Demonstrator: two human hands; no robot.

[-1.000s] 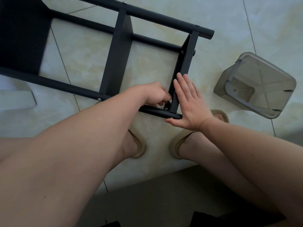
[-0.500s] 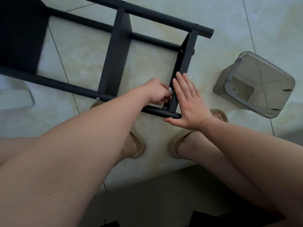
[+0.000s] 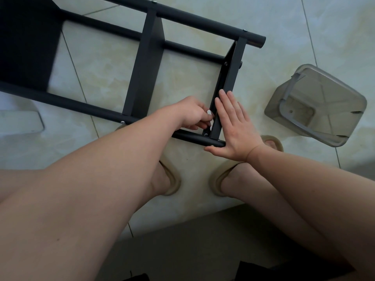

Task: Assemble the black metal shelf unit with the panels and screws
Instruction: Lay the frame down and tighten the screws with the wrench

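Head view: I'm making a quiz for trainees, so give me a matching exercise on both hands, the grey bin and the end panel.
1 left hand
2 right hand
3 grey bin
4 end panel

A alone on the tiles
B pressed flat, fingers straight
C fingers curled
D black metal

Pairs: 1-C, 2-B, 3-A, 4-D

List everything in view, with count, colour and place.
shelf frame: one, black, lying on the floor
shelf panels: three, black, between the frame's tubes
screws: at least five, silver, at frame joints
plastic container: one, translucent grey, floor right of the frame
white object: one, left edge, unidentifiable
floor tiles: beige, under everything
slippers: two, beige, on the feet
left grip: one, fingers curled at the end panel's inner face
right grip: one, flat against its outer face
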